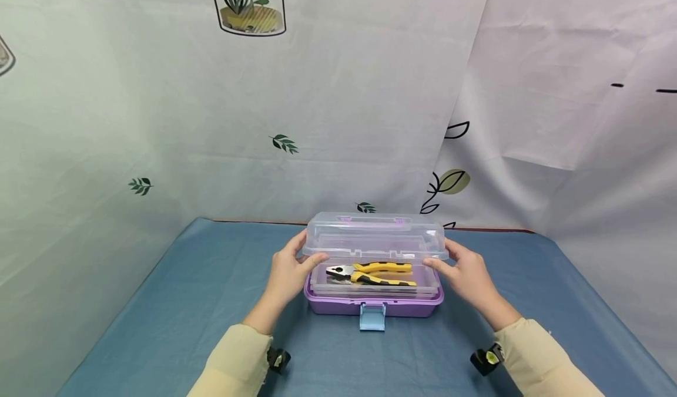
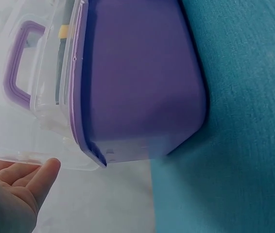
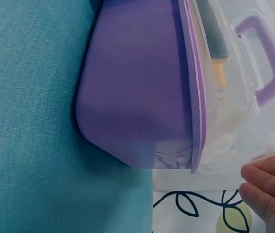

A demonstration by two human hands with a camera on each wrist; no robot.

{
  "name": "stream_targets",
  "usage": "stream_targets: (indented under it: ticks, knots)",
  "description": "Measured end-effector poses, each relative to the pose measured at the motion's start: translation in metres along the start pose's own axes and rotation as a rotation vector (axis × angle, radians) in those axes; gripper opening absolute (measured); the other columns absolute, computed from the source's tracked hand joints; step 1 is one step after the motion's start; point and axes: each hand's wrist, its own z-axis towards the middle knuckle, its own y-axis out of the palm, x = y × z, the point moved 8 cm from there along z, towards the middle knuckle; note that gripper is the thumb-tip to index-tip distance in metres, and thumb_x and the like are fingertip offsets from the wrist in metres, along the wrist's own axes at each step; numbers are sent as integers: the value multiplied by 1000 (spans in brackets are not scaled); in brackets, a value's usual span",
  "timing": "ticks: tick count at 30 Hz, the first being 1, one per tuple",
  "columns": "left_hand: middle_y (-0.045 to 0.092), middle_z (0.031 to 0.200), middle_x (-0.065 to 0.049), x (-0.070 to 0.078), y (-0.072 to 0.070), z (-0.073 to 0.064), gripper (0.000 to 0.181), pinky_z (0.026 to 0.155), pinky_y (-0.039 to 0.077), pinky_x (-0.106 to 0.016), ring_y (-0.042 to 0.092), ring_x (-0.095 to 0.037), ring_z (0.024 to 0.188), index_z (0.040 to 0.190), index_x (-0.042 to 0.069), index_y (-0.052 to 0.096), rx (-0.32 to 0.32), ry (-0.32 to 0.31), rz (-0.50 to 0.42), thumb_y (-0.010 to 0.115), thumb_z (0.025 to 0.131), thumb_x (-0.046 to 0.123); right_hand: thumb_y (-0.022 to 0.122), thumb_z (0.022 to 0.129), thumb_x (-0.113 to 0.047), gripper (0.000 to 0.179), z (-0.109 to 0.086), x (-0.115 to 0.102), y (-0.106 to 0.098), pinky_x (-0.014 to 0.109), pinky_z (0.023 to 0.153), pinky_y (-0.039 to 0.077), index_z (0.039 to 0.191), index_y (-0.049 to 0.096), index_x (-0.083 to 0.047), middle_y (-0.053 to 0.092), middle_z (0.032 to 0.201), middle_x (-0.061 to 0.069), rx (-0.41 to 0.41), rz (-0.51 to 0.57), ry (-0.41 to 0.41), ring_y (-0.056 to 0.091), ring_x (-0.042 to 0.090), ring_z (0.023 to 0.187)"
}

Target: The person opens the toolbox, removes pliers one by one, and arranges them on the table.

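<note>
A purple toolbox [image 1: 338, 308] stands on the table with its clear lid [image 1: 375, 241] raised. My left hand [image 1: 288, 273] holds the lid's left end between thumb and fingers. At the opposite end, my right hand [image 1: 469, 272] grips the lid the same way. Combination pliers [image 1: 383, 266] with yellow and black handles lie in the clear tray [image 1: 328, 289] inside, jaws to the left. From the box front hangs a light blue latch [image 1: 372, 318], undone. Both wrist views show a purple carry handle [image 2: 11, 73] on the lid.
Blue cloth [image 1: 174, 326] covers the table around the box. Behind it, a pale curtain [image 1: 211, 103] printed with leaves and plants hangs close to the table's far edge. Small black devices [image 1: 277, 360] are strapped at both wrists.
</note>
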Motion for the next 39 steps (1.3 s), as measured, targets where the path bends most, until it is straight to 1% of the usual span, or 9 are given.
stream_targets:
  ticks: [7, 12, 16, 19, 26, 28, 33, 36, 39]
  knots:
    - [51, 137, -18, -2, 0, 2, 77, 84, 55, -41, 65, -34, 102, 140, 8, 45, -4, -9, 6, 74, 76, 41, 66, 86, -44, 66, 2, -1, 0, 57, 91, 48, 133, 51, 0, 64, 120, 20, -18, 24, 9, 57, 42, 114]
    - [52, 136, -19, 0, -1, 4, 76, 82, 56, -41, 67, -33, 98, 139, 8, 46, 3, 2, 29, 74, 77, 41, 65, 86, -45, 66, 5, 0, -1, 57, 92, 47, 132, 52, 0, 64, 121, 20, -25, 27, 25, 56, 41, 115]
    - [54, 134, -20, 3, -2, 6, 74, 79, 57, -41, 69, -33, 93, 138, 7, 47, 10, 9, 49, 74, 77, 40, 65, 86, -46, 65, 7, -1, -3, 57, 92, 47, 131, 54, -1, 62, 123, 21, -27, 19, 19, 57, 41, 114]
    - [55, 133, -20, 5, -2, 7, 73, 80, 57, -41, 69, -32, 94, 138, 7, 48, 14, 15, 70, 73, 78, 41, 64, 86, -47, 63, 8, -2, -4, 56, 91, 48, 129, 56, -2, 62, 123, 21, -27, 6, 17, 57, 41, 113]
    - [58, 131, -18, 4, -3, 11, 72, 81, 56, -43, 71, -27, 88, 137, 8, 50, 22, -10, 92, 72, 78, 44, 63, 86, -48, 61, 12, -4, -6, 56, 91, 48, 127, 58, -3, 62, 122, 21, -41, -5, 19, 58, 42, 112]
    - [58, 130, -18, 3, -3, 12, 73, 84, 55, -45, 70, -27, 91, 137, 8, 50, 23, -12, 98, 72, 78, 45, 63, 86, -47, 60, 13, -4, -7, 56, 91, 48, 127, 59, -4, 62, 123, 21, -44, -6, 22, 58, 42, 112]
    - [59, 129, -17, 5, -5, 14, 73, 90, 52, -48, 62, -30, 111, 136, 8, 51, 23, -18, 119, 72, 78, 47, 64, 86, -48, 61, 15, -3, -8, 56, 88, 49, 125, 59, -2, 61, 124, 23, -47, -17, 31, 59, 42, 110]
    - [58, 131, -17, 6, -5, 15, 74, 95, 49, -48, 57, -32, 119, 136, 6, 51, 12, -28, 128, 71, 78, 48, 64, 86, -48, 63, 17, -2, -9, 55, 84, 51, 125, 58, 1, 61, 122, 25, -42, -27, 24, 61, 40, 106]
    - [56, 133, -16, 7, -5, 17, 74, 99, 46, -49, 52, -33, 124, 136, 5, 50, 4, -36, 129, 70, 79, 48, 64, 85, -49, 63, 19, -1, -10, 51, 79, 53, 124, 59, 0, 64, 118, 24, -39, -38, 21, 62, 36, 101]
